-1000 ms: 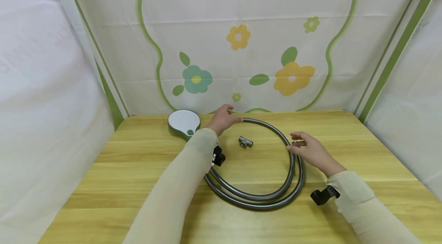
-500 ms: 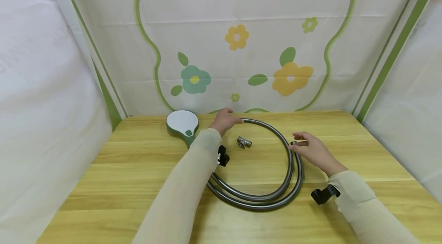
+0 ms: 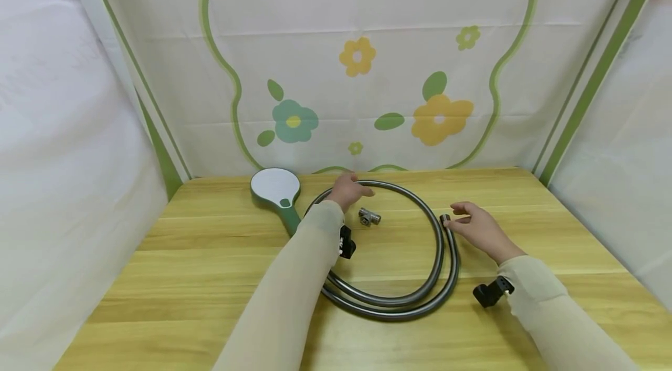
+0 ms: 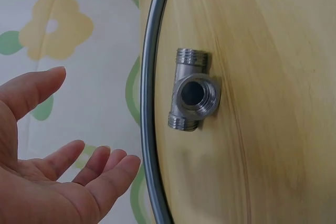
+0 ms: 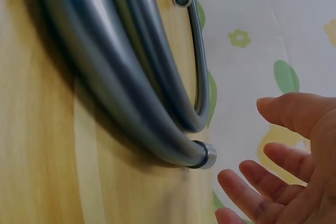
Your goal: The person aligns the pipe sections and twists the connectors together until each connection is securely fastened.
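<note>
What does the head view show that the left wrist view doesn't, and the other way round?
Only the head view: the shower head, the right hand, the hose end and both sleeves.

Only the left wrist view: the screw threads on the metal fitting, which is too small in the head view to make them out.

Both: the left hand, the fitting, part of the hose, the table and the flowered cloth.

Hose (image 3: 389, 301) & handle (image 3: 287, 219) pt. hidden by L sleeve (image 3: 286, 283), hose blurry up close, R-wrist cam
</note>
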The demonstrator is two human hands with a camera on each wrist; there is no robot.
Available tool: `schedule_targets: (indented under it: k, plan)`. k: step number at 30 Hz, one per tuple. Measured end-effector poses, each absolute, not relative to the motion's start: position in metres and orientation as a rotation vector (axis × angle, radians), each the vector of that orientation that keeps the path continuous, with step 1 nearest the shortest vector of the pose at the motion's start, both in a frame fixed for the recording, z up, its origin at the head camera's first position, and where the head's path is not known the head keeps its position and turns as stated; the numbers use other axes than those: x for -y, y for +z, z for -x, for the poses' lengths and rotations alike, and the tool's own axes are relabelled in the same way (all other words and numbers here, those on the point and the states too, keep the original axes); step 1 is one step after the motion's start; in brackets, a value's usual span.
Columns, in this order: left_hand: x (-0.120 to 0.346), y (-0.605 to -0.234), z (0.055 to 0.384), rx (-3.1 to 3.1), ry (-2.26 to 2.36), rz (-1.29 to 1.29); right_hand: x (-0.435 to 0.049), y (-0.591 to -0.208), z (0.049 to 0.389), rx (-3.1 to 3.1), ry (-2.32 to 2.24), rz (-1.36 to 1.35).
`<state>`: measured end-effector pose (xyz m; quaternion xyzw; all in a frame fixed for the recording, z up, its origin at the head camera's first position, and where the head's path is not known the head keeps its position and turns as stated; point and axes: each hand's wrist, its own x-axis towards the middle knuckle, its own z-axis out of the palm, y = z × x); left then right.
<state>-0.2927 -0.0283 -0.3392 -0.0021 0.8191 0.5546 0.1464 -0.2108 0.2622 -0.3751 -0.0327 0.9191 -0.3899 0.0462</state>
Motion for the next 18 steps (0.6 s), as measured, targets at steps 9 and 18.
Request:
schedule_targets:
  k: [9,18]
  plan:
    - [0.021,-0.35,0.295,-2.377,1.538,0.027,-0.266,-0.379,0.216,-2.835,-1.112,0.059]
    - [0.016,-0.355,0.292,-2.392,1.519,0.057,-0.268,-0.383,0.222,-2.853,-1.021,0.023]
